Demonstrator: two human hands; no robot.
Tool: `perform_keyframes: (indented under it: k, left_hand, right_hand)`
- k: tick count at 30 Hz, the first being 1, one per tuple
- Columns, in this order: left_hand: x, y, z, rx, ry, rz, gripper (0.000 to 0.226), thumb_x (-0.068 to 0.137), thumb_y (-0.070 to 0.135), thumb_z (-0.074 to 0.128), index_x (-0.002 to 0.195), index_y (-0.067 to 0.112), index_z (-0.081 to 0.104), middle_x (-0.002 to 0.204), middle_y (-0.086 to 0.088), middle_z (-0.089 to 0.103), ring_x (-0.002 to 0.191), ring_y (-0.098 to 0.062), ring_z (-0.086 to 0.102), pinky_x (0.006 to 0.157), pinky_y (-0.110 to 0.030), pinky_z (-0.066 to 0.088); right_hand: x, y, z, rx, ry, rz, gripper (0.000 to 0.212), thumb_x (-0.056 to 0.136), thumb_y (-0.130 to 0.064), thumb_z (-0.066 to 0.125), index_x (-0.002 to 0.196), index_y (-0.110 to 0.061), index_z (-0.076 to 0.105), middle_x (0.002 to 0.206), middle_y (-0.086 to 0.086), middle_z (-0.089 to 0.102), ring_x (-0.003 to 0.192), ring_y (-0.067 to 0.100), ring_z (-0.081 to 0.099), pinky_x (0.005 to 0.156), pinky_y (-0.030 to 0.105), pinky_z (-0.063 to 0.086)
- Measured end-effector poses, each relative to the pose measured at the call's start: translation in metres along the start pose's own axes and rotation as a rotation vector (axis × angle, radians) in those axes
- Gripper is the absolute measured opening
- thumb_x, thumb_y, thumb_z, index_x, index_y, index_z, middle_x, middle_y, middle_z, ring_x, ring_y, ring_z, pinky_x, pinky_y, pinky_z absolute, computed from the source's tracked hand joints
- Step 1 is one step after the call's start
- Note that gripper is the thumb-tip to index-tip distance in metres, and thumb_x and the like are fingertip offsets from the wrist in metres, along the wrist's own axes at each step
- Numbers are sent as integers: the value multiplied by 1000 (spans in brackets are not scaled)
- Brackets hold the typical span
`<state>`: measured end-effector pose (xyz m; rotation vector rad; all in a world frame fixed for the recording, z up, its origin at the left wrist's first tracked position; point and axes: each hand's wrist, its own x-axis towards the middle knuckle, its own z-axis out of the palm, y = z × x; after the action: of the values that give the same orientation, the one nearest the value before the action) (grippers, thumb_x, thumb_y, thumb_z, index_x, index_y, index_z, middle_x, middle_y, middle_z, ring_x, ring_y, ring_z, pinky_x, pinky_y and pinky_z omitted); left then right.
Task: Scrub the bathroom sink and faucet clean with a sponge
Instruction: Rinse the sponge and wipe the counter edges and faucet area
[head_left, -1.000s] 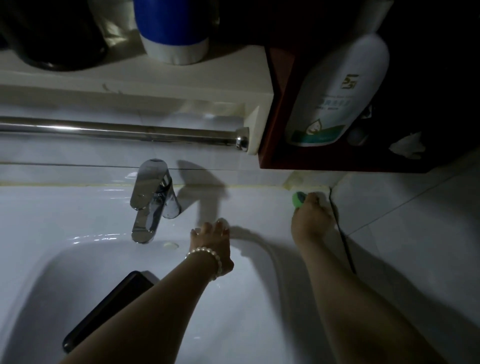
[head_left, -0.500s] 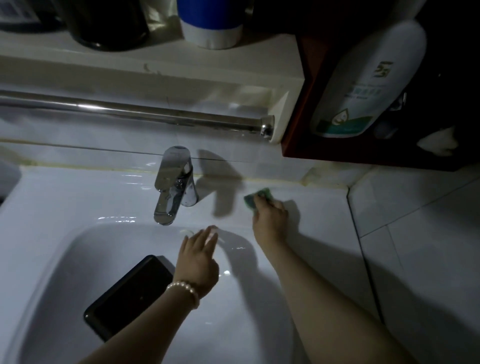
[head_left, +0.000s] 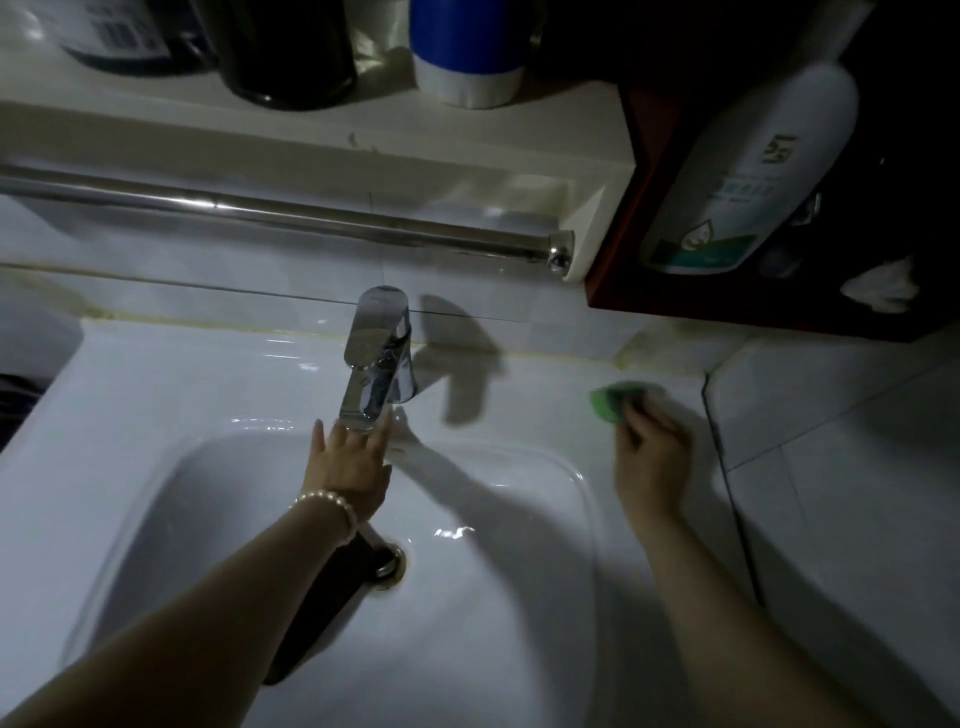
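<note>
1. The sink (head_left: 156, 395) has a flat white deck round a sunken basin; its back edge meets the tiled wall along a yellowed seam, and its right edge butts a tiled side wall at a dark joint.
2. Above the deck a steel rail (head_left: 291, 218) runs under a shelf (head_left: 311, 140); a dark red cabinet (head_left: 639, 208) overhangs the right rear corner.
3. The sponge (head_left: 610, 401), green and blurred, lies on the right rear deck, near that corner and well right of the faucet (head_left: 376, 358).
4. The right hand (head_left: 649, 462) grips the sponge from the near side, fingers curled over it; blur hides the sponge's long axis.
5. The faucet's spout points toward the basin, its long axis running back to front.
6. The left hand (head_left: 350, 467), fingers straight and relaxed, reaches the spout tip; contact cannot be told.
7. A dark flat object (head_left: 322, 603) lies in the basin by the drain (head_left: 392, 564), partly under the left forearm.
</note>
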<state>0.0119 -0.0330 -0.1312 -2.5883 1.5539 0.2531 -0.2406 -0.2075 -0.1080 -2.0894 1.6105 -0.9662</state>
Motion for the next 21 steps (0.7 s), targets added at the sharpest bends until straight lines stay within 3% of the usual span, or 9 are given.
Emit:
perform_keyframes:
  k: [3, 8, 14, 19, 21]
  left_hand:
    - [1, 10, 7, 21, -40, 118, 75, 94, 42, 34, 144, 27, -21, 157, 1, -14, 145, -29, 1, 116, -54, 5]
    - [1, 29, 17, -91, -127, 72, 92, 84, 18, 42, 134, 31, -34, 149, 2, -34, 141, -32, -20, 112, -54, -7]
    - [6, 24, 11, -179, -223, 62, 105, 74, 11, 49, 136, 40, -31, 145, 12, -38, 141, -23, -19, 106, -59, -12]
    - [9, 19, 14, -168, -226, 98, 105, 76, 34, 57, 140, 38, -26, 143, 11, -38, 144, -24, -8, 107, -58, -10]
    - [9, 17, 13, -197, -205, 101, 102, 77, 39, 57, 144, 31, -19, 147, 11, -31, 145, -23, -1, 110, -57, -6]
  right_hand:
    - [16, 32, -5, -279, 23, 165, 31, 86, -5, 62, 116, -2, 65, 124, 25, 58, 116, 42, 50, 95, 39, 34]
    - [21, 4, 38, -314, -113, 258, 45, 90, -14, 57, 133, -6, 51, 127, 27, 54, 113, 41, 50, 89, 41, 36]
    - [-8, -83, 112, -322, -295, 113, 47, 97, -17, 41, 143, -15, 36, 148, 17, 32, 128, 34, 37, 105, 39, 32]
    - [-21, -110, 134, -371, -376, -5, 47, 100, -18, 35, 147, -18, 29, 152, 16, 28, 139, 32, 24, 113, 36, 21]
    - [-26, -105, 131, -358, -428, -169, 46, 100, -21, 37, 146, -20, 32, 150, 9, 35, 135, 28, 28, 111, 33, 22]
